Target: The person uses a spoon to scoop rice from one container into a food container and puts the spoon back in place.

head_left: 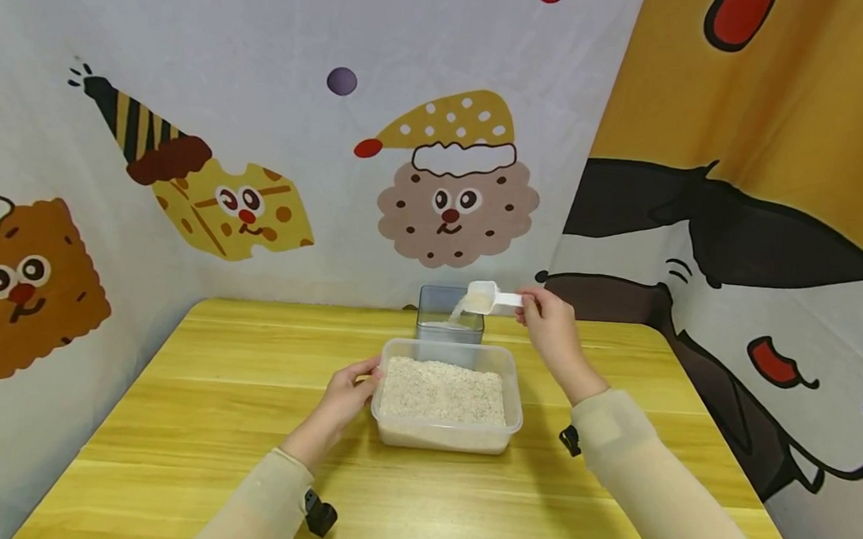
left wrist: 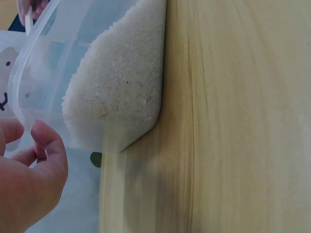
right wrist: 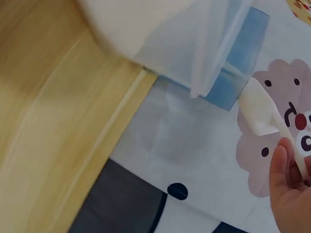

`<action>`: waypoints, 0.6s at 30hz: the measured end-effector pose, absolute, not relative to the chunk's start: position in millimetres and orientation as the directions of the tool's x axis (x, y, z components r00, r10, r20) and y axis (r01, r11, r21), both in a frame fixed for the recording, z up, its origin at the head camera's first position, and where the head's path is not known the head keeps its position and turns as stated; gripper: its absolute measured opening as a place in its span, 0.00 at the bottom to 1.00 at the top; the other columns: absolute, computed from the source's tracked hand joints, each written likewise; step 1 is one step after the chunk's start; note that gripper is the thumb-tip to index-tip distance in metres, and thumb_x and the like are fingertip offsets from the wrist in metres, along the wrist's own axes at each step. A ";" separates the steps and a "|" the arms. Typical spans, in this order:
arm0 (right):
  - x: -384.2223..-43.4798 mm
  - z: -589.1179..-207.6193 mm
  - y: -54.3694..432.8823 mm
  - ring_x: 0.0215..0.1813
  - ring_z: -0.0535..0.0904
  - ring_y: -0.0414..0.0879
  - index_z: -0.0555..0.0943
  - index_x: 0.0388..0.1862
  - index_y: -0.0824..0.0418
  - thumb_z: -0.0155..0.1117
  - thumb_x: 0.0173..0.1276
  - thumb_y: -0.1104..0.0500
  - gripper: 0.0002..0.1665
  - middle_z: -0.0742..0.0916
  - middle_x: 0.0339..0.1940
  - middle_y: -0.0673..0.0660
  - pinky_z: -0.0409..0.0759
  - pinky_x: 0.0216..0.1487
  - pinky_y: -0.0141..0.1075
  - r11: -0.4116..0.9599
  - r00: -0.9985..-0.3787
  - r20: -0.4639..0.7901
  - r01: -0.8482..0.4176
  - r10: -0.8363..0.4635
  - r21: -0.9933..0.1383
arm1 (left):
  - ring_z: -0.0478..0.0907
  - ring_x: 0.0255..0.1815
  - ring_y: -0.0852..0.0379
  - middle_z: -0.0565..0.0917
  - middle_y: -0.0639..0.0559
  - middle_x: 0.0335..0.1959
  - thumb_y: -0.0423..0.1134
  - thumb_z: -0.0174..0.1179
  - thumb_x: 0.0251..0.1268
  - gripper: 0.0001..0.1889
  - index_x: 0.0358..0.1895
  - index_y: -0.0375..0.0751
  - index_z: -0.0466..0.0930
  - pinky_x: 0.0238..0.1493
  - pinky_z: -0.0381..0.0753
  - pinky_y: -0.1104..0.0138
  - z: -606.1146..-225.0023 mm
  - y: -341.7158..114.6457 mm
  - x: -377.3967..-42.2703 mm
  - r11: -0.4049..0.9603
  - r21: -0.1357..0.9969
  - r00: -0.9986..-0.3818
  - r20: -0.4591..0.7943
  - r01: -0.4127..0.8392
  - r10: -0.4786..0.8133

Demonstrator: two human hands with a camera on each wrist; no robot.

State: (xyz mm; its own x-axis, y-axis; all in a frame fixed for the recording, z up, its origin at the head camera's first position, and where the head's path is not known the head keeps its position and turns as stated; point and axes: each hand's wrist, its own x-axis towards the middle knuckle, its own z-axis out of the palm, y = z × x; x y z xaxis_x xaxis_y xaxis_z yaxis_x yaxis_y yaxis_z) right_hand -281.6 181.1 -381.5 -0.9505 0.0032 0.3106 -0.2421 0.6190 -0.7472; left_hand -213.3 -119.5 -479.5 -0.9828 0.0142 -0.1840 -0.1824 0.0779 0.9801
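My right hand pinches the handle of a white scoop, which is tilted over a clear bluish container. Rice runs from the scoop's lip down into that container, where some white rice shows. Nearer to me stands a clear plastic tub with a heap of rice, higher at the back left. At the tub's left side, my left hand grips the rim; the left wrist view shows thumb and fingers on it. In the right wrist view the scoop overlaps the bluish container.
The wooden table ends at the back against a white cloth printed with cartoon food. To the right hangs a yellow, black and white printed cloth. Both wrists wear small black cameras.
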 end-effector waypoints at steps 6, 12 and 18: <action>-275.5 -382.8 179.3 0.41 0.81 0.53 0.81 0.51 0.65 0.53 0.73 0.63 0.14 0.85 0.43 0.62 0.81 0.40 0.43 0.781 -0.867 0.467 -0.411 -0.174 -0.471 | 0.75 0.49 0.54 0.72 0.43 0.54 0.36 0.52 0.71 0.22 0.66 0.38 0.68 0.43 0.77 0.68 -479.3 -119.3 -212.7 0.083 0.980 -0.984 -0.180 -0.178 0.012; -273.3 -382.8 178.4 0.47 0.81 0.55 0.81 0.50 0.64 0.55 0.71 0.64 0.13 0.85 0.46 0.62 0.80 0.46 0.46 0.788 -0.816 0.530 -0.477 -0.231 -0.389 | 0.75 0.48 0.55 0.72 0.43 0.55 0.37 0.52 0.71 0.22 0.66 0.37 0.69 0.41 0.77 0.69 -478.8 -120.6 -212.5 0.085 0.980 -0.983 -0.182 -0.181 0.005; -273.6 -384.1 180.0 0.35 0.82 0.50 0.81 0.50 0.66 0.53 0.72 0.63 0.13 0.85 0.37 0.62 0.81 0.33 0.37 0.692 -0.866 0.487 -0.422 -0.115 -0.585 | 0.75 0.48 0.54 0.72 0.41 0.57 0.37 0.51 0.72 0.22 0.66 0.37 0.68 0.42 0.77 0.67 -477.9 -120.9 -212.6 0.087 0.981 -0.984 -0.175 -0.173 0.016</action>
State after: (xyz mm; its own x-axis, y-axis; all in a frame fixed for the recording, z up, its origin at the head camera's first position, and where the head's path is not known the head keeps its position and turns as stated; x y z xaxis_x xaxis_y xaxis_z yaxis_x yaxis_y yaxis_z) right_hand -273.6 180.0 -384.1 -0.8656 -0.1151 0.4873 -0.4217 0.6924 -0.5855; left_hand -212.6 -120.9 -477.9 -0.9844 0.0163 -0.1749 -0.1729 0.0875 0.9811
